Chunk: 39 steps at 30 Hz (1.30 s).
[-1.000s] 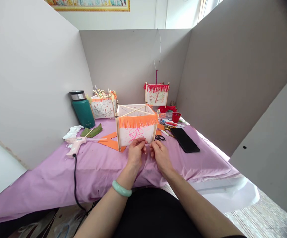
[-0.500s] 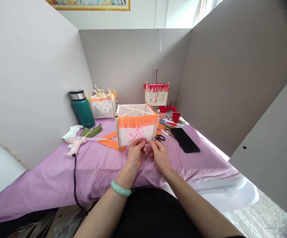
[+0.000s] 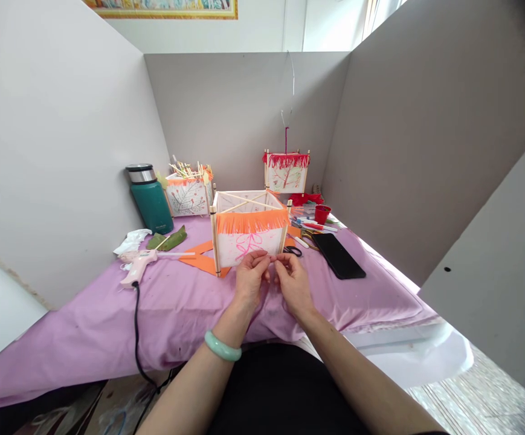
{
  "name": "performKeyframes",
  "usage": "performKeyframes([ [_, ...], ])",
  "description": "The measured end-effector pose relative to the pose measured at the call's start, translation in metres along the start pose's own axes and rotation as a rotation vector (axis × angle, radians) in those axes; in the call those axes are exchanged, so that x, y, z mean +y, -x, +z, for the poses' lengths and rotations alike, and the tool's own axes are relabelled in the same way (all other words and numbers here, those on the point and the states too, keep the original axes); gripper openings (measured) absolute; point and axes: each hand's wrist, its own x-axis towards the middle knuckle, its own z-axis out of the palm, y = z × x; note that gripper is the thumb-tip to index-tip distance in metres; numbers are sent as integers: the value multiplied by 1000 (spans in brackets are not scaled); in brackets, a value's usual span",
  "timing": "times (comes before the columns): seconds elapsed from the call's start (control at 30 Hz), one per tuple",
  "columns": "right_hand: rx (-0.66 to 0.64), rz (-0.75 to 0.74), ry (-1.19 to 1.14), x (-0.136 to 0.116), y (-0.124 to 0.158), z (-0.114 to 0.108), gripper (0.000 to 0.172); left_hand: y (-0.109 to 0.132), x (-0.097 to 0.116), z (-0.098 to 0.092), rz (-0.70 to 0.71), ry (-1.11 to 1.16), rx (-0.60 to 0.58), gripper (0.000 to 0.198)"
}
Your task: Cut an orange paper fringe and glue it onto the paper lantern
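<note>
My left hand (image 3: 250, 279) and my right hand (image 3: 292, 280) meet fingertip to fingertip just in front of a square paper lantern (image 3: 230, 246). Both are closed in a pinch; whatever lies between the fingers is too small to make out. The lantern stands upright on wooden stick posts, with crossed sticks on top, an orange paper fringe (image 3: 252, 222) and a pink drawing on its white front. My fingers hide its lower right part. Black-handled scissors (image 3: 293, 251) lie just beyond my right hand.
On the left are a pink glue gun (image 3: 139, 267), a green bottle (image 3: 152, 202) and a lantern holding sticks (image 3: 188, 199). A black phone (image 3: 338, 256), pens and a red cup (image 3: 322, 214) lie right. A red-fringed lantern (image 3: 286, 174) hangs behind. Grey panels (image 3: 244, 109) enclose the table.
My fingertips have drawn closer together, the right hand shifting slightly up and left. The lantern and the things around it have stayed in place.
</note>
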Motion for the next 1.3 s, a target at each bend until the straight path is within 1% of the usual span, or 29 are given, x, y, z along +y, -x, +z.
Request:
performKeyframes([
  [0.13, -14, -13, 0, 0, 0, -1, 22, 1, -3, 2, 5, -75, 26, 31],
  [0.3, -26, -9, 1, 0, -1, -1, 19, 1, -10, -3, 70, -258, 24, 27],
  [0.47, 15, 21, 20, -5, -1, -2, 17, -2, -16, -7, 92, -348, -12, 25],
  [0.57, 39, 38, 32, -6, -2, -3, 20, -2, -18, -8, 111, -388, -32, 22],
  [0.63, 26, 72, 12, -5, -3, -4, 24, -1, -17, -7, 97, -372, -39, 22],
  [0.7, -1, 102, -33, -3, -5, -4, 27, 0, -14, -5, 59, -306, -32, 24],
  [0.83, -14, 126, -104, -2, -6, -3, 27, 1, -7, 0, 19, -177, 2, 27],
  [0.93, -7, 147, -76, -5, -4, -2, 29, 1, -4, 1, 26, -121, 32, 29],
  [1.07, -37, 130, 9, -6, -2, -1, 34, 0, -3, 1, 42, -82, 73, 29],
  [1.17, -63, 129, 65, -3, -2, -1, 33, 1, -4, 2, 49, -77, 71, 26],
  [1.3, -72, 117, 66, -2, 0, -2, 29, 1, -5, 2, 48, -107, 55, 24],
])
